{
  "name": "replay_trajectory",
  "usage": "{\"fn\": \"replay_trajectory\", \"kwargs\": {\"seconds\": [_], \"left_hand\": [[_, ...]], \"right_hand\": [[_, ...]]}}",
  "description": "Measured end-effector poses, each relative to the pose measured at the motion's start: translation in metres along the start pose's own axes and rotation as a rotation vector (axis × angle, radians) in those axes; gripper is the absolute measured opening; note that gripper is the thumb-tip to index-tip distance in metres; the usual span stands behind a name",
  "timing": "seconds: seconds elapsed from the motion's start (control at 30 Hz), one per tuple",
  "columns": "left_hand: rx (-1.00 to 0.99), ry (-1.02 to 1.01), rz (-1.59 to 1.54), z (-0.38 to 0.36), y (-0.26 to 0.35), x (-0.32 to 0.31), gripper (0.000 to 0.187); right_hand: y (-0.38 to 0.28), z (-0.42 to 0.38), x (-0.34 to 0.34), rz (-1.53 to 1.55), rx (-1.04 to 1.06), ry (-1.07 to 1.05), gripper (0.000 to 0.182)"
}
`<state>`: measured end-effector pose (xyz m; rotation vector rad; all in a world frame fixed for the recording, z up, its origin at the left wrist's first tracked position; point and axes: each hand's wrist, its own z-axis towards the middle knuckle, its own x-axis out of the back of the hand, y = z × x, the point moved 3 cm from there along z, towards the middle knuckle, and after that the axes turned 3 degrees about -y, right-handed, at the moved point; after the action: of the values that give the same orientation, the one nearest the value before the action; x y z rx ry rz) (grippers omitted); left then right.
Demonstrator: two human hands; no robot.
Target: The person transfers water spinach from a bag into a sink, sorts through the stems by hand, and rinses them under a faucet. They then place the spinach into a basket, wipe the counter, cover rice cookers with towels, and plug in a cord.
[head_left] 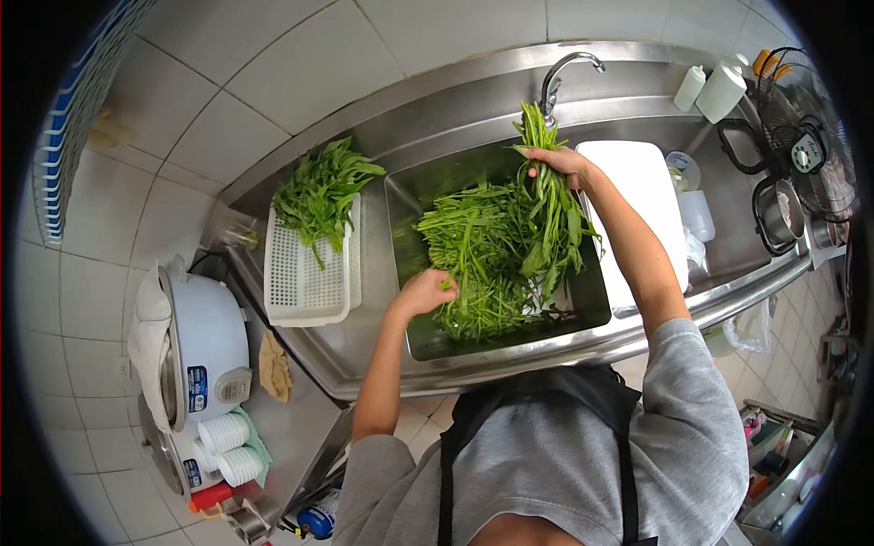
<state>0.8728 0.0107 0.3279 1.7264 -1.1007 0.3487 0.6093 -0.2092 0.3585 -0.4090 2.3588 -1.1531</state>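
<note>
My right hand [559,164] is closed around a bunch of long-stemmed leafy greens [552,214], stems up near the faucet and leaves hanging down over the sink. Below lies a big heap of the same greens [473,237], filling much of the metal sink basin [407,196]. At the heap's lower left edge is my left hand [426,293], its fingers curled together. A little green shows at those fingertips, but whether it is held or lies behind them I cannot make out. More leafy greens [323,189] rest in a white perforated basket [305,284] left of the basin.
A curved faucet [569,60] stands behind the sink. Right of the basin lies a white board [633,214]; white bottles [722,91], a black fan [806,150] and a pot [778,216] are farther right. A rice cooker [209,337] and stacked white cups [229,449] stand left.
</note>
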Motion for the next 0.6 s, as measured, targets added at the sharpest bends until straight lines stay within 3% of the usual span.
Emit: {"fn": "replay_trajectory", "kwargs": {"seconds": [0.03, 0.13, 0.17, 0.33, 0.43, 0.6], "left_hand": [[0.043, -0.030, 0.173, -0.002, 0.004, 0.000, 0.026], [0.075, 0.106, 0.174, 0.008, 0.032, 0.002, 0.029], [-0.010, 0.252, 0.144, 0.015, 0.047, 0.002, 0.027], [-0.151, 0.402, 0.041, 0.053, 0.117, -0.003, 0.028], [-0.069, 0.492, 0.204, 0.071, 0.124, -0.010, 0.027], [-0.055, 0.427, 0.058, 0.074, 0.105, -0.002, 0.026]], "right_hand": [[-0.001, -0.002, -0.001, 0.001, -0.015, -0.022, 0.031], [-0.001, 0.000, -0.006, 0.014, -0.048, -0.083, 0.030], [0.004, 0.008, -0.006, 0.027, -0.049, -0.093, 0.030], [0.013, 0.010, -0.034, 0.073, -0.081, -0.095, 0.028], [0.020, 0.017, -0.044, 0.134, -0.031, -0.050, 0.025], [0.014, 0.004, -0.043, 0.010, -0.006, 0.048, 0.030]]}}
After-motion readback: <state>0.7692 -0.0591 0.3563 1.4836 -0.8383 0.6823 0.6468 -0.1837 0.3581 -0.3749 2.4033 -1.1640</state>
